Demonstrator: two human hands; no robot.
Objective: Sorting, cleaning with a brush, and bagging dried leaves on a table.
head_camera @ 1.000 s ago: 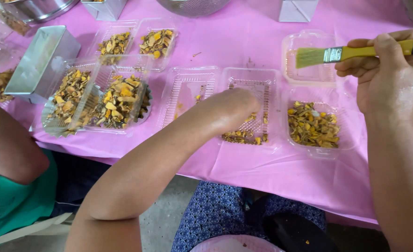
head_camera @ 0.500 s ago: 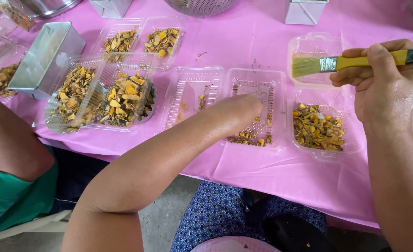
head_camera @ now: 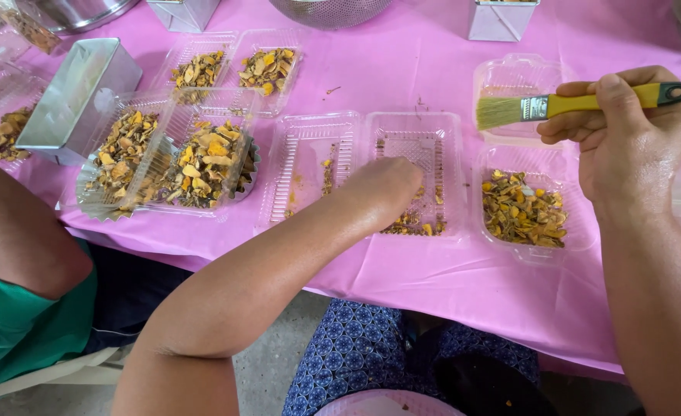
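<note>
My left hand reaches into a clear plastic clamshell tray and rests on the yellow-brown dried pieces at its near end; the fingers are hidden, so the grip cannot be told. My right hand is closed around a yellow-handled paintbrush, held level with the bristles pointing left over an empty clear tray. Below the brush lies another clear tray of dried pieces.
More clear trays of dried pieces sit left and at the back on the pink tablecloth. A metal box lies at left. Another person's arm in a green sleeve is at the left edge.
My left hand has stayed in the tray, shifting slightly. My right hand keeps the brush level above the trays; the view has drifted a little.
</note>
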